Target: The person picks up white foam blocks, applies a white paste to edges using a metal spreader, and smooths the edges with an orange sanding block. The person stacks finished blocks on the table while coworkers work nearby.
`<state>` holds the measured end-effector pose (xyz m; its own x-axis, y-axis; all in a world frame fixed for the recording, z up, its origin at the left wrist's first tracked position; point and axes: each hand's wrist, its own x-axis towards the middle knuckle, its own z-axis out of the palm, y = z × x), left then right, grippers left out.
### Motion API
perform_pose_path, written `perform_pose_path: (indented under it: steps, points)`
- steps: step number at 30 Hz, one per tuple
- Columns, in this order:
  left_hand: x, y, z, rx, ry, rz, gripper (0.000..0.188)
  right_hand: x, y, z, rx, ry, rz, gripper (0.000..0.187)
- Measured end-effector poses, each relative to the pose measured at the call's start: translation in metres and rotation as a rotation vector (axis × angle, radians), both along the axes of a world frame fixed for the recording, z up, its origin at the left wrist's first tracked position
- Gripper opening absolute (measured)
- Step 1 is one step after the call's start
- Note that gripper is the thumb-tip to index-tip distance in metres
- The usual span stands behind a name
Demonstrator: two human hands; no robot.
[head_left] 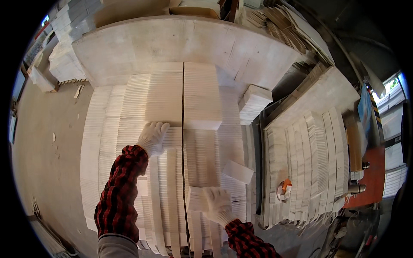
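My left hand (152,138), in a white knit glove, has its fingers curled at the near edge of a tall packed block of white tiles (164,98). Its palm side is hidden, so whatever it grips cannot be made out. Closer to me, my right hand (217,204), gloved the same way, is closed over a small stack of white tiles (195,199). Beneath both hands spread long rows of thin white tiles (112,120) set on edge. A dark gap (183,129) divides the rows. One loose flat white tile piece (239,172) lies askew to the right.
A pale upright board (185,45) closes off the far side. A short stack of white pieces (256,102) stands at the far right of the rows. Another tile pile (301,159) is further right, with an orange-and-white object (284,189) on it. Concrete floor (53,159) lies left.
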<state>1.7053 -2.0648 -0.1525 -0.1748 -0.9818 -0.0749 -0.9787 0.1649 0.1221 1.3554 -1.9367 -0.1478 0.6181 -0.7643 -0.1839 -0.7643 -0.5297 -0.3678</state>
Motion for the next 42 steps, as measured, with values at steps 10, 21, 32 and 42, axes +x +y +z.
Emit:
perform_pose_path:
  steps: [10, 21, 32, 42]
  points:
    - [-0.019, 0.037, 0.001, -0.009, 0.108, 0.238, 0.074, -0.01, 0.008, -0.003, -0.042, -0.118, -0.001, 0.079]
    - [-0.076, 0.385, 0.138, 0.387, 0.922, 0.921, 0.112, -0.01, 0.012, -0.037, -0.141, -0.092, -0.015, 0.08]
    - [-0.279, 0.666, 0.161, 0.54, 1.223, 1.265, 0.107, -0.205, 0.27, 0.054, 0.893, -0.612, -0.425, 0.05]
    - [-0.477, 0.723, 0.192, 0.713, 1.538, 0.792, 0.092, -0.571, 0.687, 0.1, 1.056, -1.384, -1.579, 0.052]
